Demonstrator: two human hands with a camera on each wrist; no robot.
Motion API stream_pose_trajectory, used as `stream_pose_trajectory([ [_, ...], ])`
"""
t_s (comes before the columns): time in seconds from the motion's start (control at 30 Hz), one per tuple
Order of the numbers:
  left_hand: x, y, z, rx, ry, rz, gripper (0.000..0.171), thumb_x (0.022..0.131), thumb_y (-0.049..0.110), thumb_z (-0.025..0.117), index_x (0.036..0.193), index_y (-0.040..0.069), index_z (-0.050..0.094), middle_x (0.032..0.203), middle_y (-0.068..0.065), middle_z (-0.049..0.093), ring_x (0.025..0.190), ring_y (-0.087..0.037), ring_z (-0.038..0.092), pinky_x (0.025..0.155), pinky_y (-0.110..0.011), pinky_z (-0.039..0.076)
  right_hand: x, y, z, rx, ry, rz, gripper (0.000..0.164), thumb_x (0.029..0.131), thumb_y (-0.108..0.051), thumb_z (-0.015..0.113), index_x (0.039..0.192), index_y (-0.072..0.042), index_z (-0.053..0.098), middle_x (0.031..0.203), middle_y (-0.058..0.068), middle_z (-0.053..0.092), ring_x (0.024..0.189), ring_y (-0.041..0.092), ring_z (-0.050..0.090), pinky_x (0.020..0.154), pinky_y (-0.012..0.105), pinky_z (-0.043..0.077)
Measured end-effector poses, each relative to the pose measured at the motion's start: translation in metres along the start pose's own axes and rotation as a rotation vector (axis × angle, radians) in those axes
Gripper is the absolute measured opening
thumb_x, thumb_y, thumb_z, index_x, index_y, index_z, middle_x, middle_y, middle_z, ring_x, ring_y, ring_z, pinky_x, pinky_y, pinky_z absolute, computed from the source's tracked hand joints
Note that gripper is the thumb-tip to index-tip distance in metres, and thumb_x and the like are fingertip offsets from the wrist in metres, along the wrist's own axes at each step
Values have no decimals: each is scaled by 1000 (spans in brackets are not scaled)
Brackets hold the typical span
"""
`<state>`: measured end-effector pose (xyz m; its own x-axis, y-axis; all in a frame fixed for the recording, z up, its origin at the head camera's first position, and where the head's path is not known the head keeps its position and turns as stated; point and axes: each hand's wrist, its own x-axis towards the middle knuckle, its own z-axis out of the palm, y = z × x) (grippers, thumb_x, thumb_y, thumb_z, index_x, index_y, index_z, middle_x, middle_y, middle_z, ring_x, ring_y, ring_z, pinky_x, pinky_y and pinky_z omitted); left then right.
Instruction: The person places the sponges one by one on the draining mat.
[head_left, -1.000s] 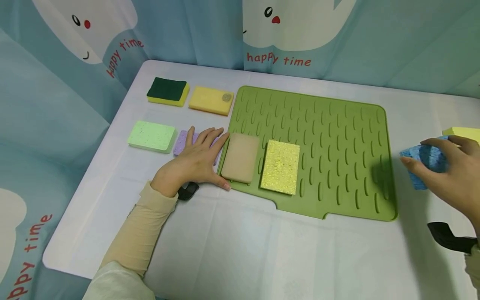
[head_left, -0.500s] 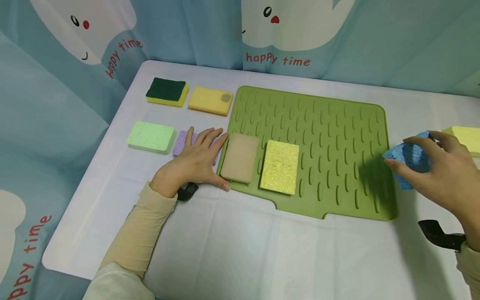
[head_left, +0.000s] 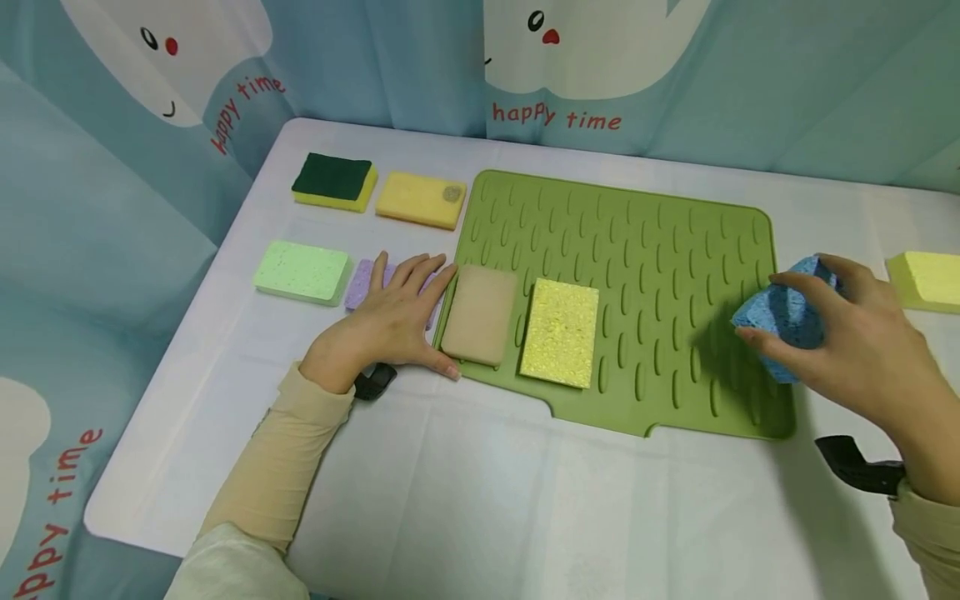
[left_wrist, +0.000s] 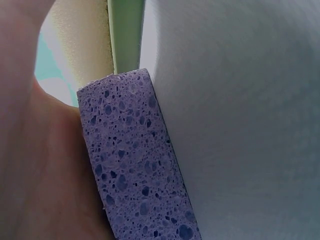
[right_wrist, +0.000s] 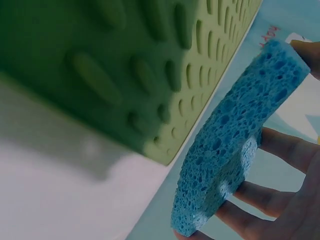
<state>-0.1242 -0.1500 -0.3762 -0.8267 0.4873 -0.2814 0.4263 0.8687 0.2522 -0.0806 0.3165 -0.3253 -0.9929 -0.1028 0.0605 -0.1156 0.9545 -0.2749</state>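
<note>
My right hand (head_left: 862,342) pinches a blue sponge (head_left: 787,308) between thumb and fingers, above the right edge of a green ridged mat (head_left: 675,250). In the right wrist view the porous blue sponge (right_wrist: 230,135) looks bent in the grip and apart from the mat. My left hand (head_left: 386,321) lies with spread fingers over a purple sponge (head_left: 362,283), partly hiding it. Its thumb reaches the mat's left edge. The left wrist view shows the purple sponge (left_wrist: 132,155) beside the palm. A beige sponge (head_left: 480,315) and a speckled yellow sponge (head_left: 561,333) lie on the mat.
Left of the mat are a green-topped yellow sponge (head_left: 334,182), a plain yellow sponge (head_left: 422,200) and a mint sponge (head_left: 303,272). A pale yellow sponge (head_left: 930,282) lies at the far right. A patterned blue curtain (head_left: 420,67) hangs behind the white table (head_left: 525,500).
My right hand has carried the blue sponge leftward, from beside the mat to over its right edge, uncovering more of the pale yellow sponge. The left hand has stayed in place.
</note>
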Motion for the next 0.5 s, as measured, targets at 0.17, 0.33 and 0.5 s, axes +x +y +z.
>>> stream_pose_trajectory([
  [0.17,1,0,0,1,-11,-4,139,57,81,75,161,14,11,167,-10,9,154,-31,5,117,-67,-7,3,-9,4,-64,-36,-37,72,79,-48,76,133,-7,54,152,33,29,124,64,34,78,74,34],
  [0.33,2,0,0,1,-14,-1,139,57,82,75,161,14,11,167,-10,8,154,-31,5,117,-67,-7,5,-14,7,-93,-46,-92,76,75,-50,79,134,-10,55,155,31,28,126,65,34,89,75,29],
  [0.5,1,-1,0,6,-15,-5,139,57,83,74,161,15,11,167,-10,7,154,-31,5,117,-68,-7,5,-18,8,-95,-80,-137,81,73,-50,81,138,-11,53,159,27,24,133,62,29,92,76,27],
])
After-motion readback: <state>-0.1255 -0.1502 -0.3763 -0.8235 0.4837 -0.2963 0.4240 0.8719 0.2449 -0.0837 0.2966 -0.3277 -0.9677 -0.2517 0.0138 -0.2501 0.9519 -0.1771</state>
